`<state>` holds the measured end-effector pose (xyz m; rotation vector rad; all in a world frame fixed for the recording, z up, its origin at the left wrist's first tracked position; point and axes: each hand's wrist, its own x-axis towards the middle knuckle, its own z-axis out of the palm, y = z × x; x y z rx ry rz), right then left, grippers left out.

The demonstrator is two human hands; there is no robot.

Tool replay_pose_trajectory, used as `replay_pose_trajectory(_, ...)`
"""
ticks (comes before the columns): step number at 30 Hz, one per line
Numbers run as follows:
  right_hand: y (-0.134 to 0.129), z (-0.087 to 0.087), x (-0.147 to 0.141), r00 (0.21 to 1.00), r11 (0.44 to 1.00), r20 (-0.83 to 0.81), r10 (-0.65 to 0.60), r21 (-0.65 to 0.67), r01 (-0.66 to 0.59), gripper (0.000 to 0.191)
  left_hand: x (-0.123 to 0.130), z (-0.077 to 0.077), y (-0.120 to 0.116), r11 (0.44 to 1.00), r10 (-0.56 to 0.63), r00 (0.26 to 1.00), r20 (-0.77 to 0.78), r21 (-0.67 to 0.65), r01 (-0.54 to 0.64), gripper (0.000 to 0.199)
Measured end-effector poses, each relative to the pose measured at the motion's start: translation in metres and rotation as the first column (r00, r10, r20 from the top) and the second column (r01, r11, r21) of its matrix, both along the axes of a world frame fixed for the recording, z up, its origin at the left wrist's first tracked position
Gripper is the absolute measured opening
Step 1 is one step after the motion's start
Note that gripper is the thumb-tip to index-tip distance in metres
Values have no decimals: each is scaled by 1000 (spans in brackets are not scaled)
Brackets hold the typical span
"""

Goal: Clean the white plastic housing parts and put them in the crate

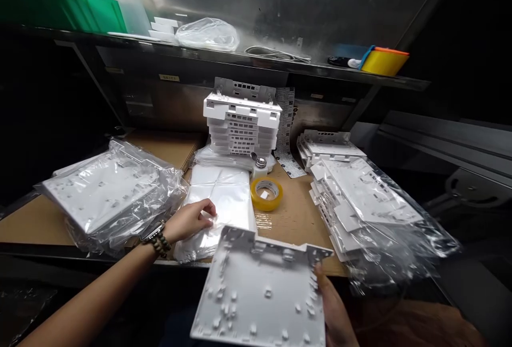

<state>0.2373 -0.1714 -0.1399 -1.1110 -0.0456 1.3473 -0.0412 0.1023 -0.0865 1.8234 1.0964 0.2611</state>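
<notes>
The white plastic panel (262, 293) sits lowest in the view, in front of the table's near edge, a flat, roughly square moulding with small raised studs and clips across its face and a notched upper rim. The right hand (336, 312) grips it at its right edge, thumb on the face, fingers hidden behind. Just beyond its top left corner lies a stack of clear plastic bags (220, 203), smooth and glossy, flat on the brown cardboard-covered table (294, 214). The left hand (192, 220), with a beaded bracelet at the wrist, rests on that stack, fingertips pinching the top sheet.

Beside the bags to the right lies a roll of yellowish tape (266, 193). Behind them stands a neat pile of white slotted panels (241, 123), with a small metal-capped object at its foot. To the left is a heap of bagged panels (108, 192) in crinkled film; to the right a second bagged heap (368, 203) fans out toward the table's edge. Above, a metal shelf (260, 62) carries a green bin, a crumpled bag and a yellow tub.
</notes>
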Motion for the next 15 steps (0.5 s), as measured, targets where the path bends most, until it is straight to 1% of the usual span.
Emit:
replay_pose_trajectory(2, 5, -5, -12, 999, 999, 10, 47, 8, -47, 66, 3, 5, 2, 1000, -25, 1000, 10, 2, 25, 17)
replay_pose_trajectory(3, 7, -6, -18, 998, 998, 10, 64, 18, -64, 65, 3, 8, 3, 999, -47, 998, 31, -22, 48, 17)
replay_pose_trajectory(5, 9, -7, -27, 996, 995, 19, 86, 42, -87, 61, 4, 15, 3, 988, -101, 990, 102, -107, 112, 20)
replay_pose_trajectory(7, 11, -4, -33, 991, 990, 50, 122, 70, -126, 59, 6, 23, -1, 967, -129, 969, 210, -191, 170, 28)
replay_pose_trajectory(9, 14, 2, -39, 978, 974, 90, 188, 114, -198, 58, 11, 30, -13, 947, -123, 942, 312, -247, 206, 37)
replay_pose_trajectory(11, 20, 10, -45, 952, 937, 141, 271, 190, -294, 57, 22, 33, -32, 925, -137, 918, 371, -283, 252, 40)
replay_pose_trajectory(13, 29, 20, -51, 922, 890, 199, 333, 257, -377, 58, 37, 31, -53, 917, -153, 905, 397, -283, 279, 37)
replay_pose_trajectory(15, 39, 27, -57, 898, 860, 262, 353, 287, -422, 55, 52, 24, -71, 941, -123, 903, 411, -240, 237, 32)
